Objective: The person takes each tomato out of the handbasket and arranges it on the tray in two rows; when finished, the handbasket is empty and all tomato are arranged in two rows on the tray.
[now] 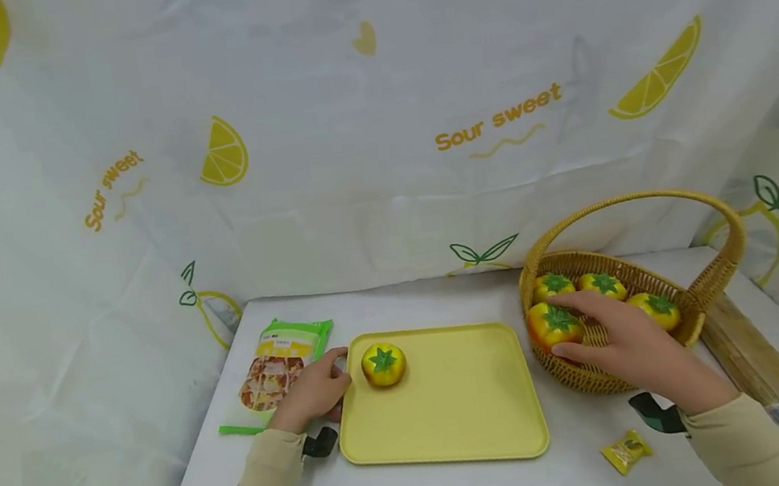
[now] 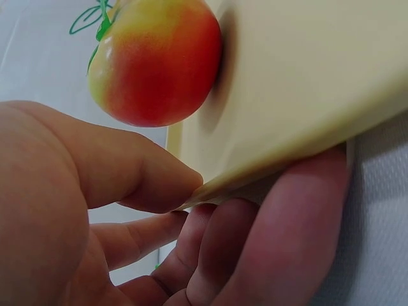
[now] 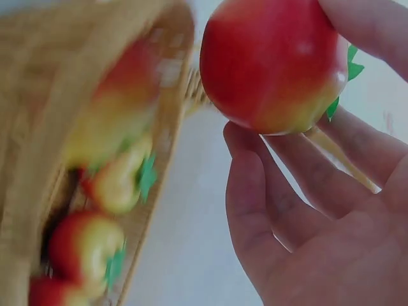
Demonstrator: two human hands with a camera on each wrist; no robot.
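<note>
My left hand [image 1: 311, 392] pinches the left rim of a pale yellow tray [image 1: 463, 400]. In the left wrist view the thumb lies at the rim and other fingers are beneath it. One red-and-yellow tomato [image 1: 383, 364] with a green star-shaped top sits in the tray's upper left corner. At the right, my right hand [image 1: 639, 346] holds a similar tomato [image 3: 274, 64] between thumb and fingers, over the near left side of a wicker basket [image 1: 577, 375]. The right wrist view shows this tomato outside the basket wall. Several more tomatoes [image 1: 602, 285] lie in the basket.
A green-and-white food packet [image 1: 275, 370] lies left of the tray. A small yellow wrapped sweet [image 1: 627, 452] is on the white table in front of the basket. Along the right edge runs a brown wood-look strip [image 1: 762, 367]. The basket's tall handle [image 1: 628, 199] arches upward.
</note>
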